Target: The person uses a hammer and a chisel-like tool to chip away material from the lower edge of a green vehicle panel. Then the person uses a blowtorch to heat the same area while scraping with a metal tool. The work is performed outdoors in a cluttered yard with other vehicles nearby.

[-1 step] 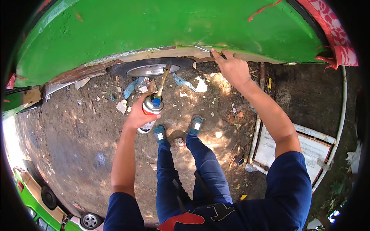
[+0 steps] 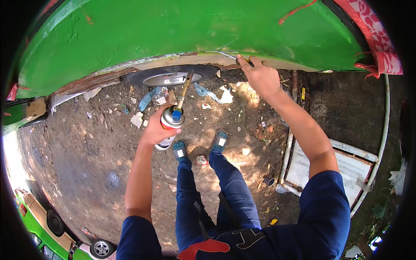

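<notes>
Head view shows my left hand (image 2: 157, 128) wrapped around a gas torch canister (image 2: 170, 125), its brass nozzle (image 2: 184, 90) angled up toward the rusted lower edge of the green car body (image 2: 173, 26). My right hand (image 2: 259, 76) presses on that edge near the wheel (image 2: 172, 77), fingers closed on a thin dark tool (image 2: 248, 63). Paper scraps (image 2: 216, 94) litter the dirt ground (image 2: 86, 147) beyond my sandals (image 2: 179, 150).

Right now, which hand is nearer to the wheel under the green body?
Left. The left hand holds a gas torch can just below the wheel; the right hand rests on the panel edge, off to its right.
</notes>
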A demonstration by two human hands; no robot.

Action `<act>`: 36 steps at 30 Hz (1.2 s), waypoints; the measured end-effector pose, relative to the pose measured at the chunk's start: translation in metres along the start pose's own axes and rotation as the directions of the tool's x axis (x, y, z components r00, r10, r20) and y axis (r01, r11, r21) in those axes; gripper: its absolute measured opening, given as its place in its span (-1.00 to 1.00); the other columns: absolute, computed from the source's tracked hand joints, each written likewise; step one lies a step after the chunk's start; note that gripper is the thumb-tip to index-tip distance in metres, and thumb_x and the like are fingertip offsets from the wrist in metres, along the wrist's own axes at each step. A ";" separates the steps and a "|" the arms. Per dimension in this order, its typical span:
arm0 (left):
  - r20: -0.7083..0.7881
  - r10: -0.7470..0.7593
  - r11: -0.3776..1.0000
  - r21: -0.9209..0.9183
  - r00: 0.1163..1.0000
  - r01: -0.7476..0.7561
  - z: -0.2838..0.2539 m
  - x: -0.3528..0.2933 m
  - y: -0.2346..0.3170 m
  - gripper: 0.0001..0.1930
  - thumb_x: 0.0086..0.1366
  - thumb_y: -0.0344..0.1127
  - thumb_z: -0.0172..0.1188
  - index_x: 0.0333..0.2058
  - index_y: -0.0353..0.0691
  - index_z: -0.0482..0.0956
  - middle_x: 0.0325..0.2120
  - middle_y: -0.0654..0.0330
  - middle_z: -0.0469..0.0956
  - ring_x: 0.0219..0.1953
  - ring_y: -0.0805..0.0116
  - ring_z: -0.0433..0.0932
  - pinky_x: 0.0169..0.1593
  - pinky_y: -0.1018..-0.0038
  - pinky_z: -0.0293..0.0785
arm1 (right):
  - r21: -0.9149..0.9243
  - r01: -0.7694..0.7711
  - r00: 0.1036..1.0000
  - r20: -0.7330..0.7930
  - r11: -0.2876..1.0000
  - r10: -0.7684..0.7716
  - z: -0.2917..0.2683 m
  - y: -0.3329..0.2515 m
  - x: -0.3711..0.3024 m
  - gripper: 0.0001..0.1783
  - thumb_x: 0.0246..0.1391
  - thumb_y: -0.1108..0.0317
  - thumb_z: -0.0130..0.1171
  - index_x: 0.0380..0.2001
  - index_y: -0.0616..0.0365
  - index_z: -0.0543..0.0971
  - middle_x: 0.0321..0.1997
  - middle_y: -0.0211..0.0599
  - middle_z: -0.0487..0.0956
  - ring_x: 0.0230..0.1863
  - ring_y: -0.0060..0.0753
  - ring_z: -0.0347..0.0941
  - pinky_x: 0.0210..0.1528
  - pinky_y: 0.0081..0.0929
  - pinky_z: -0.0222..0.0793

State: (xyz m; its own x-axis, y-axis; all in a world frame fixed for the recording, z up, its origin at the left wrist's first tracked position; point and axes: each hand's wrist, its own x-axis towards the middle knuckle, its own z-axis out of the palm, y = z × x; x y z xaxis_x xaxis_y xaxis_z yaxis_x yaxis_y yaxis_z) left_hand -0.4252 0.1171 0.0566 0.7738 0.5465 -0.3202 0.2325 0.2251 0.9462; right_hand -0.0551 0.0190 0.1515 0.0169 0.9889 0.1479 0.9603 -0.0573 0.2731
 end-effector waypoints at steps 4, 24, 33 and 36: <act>-0.014 -0.041 0.998 0.043 0.999 0.041 0.003 -0.002 0.006 -0.14 -0.18 -0.31 0.58 0.16 -0.33 0.39 -0.06 0.11 0.59 0.00 0.36 0.55 0.15 0.41 0.42 | 0.184 -0.200 0.969 0.180 0.962 0.167 -0.011 -0.008 0.012 -0.53 0.05 0.25 0.28 0.09 -0.20 0.61 -0.20 -0.28 0.63 -0.40 -0.13 0.60 -0.38 -0.26 0.57; -0.039 -0.047 0.995 0.091 0.998 0.050 -0.001 0.002 0.018 -0.15 -0.16 -0.31 0.58 0.14 -0.35 0.37 -0.10 0.16 0.57 -0.05 0.39 0.54 0.13 0.41 0.42 | 0.538 -0.400 0.909 0.129 0.742 0.396 0.037 -0.012 -0.011 -0.57 0.07 0.12 0.31 0.05 -0.23 0.64 -0.25 -0.31 0.63 -0.32 -0.19 0.61 -0.25 -0.30 0.54; -0.013 -0.077 0.996 0.045 0.997 0.077 -0.007 0.004 0.020 -0.12 -0.17 -0.32 0.60 0.16 -0.35 0.36 -0.08 0.17 0.57 -0.03 0.39 0.53 0.14 0.42 0.41 | 0.541 -0.386 0.898 0.035 0.747 0.439 0.048 -0.025 -0.013 -0.58 0.03 0.10 0.35 0.02 -0.27 0.66 -0.24 -0.38 0.65 -0.33 -0.20 0.60 -0.30 -0.30 0.54; -0.010 -0.065 0.997 0.041 0.998 0.065 -0.007 0.004 0.021 -0.13 -0.16 -0.34 0.59 0.16 -0.34 0.36 -0.07 0.16 0.58 -0.03 0.39 0.54 0.15 0.41 0.41 | 0.526 -0.362 0.900 -0.019 0.770 0.436 0.053 -0.024 -0.015 -0.58 0.05 0.09 0.33 0.03 -0.26 0.65 -0.23 -0.39 0.65 -0.34 -0.22 0.60 -0.32 -0.31 0.53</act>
State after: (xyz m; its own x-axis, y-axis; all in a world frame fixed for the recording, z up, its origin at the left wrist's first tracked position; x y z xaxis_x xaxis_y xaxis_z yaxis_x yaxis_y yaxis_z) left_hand -0.4212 0.1293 0.0748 0.7514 0.5385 -0.3814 0.3065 0.2271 0.9244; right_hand -0.0639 0.0131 0.0926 0.4286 0.8623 0.2698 0.8795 -0.3298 -0.3431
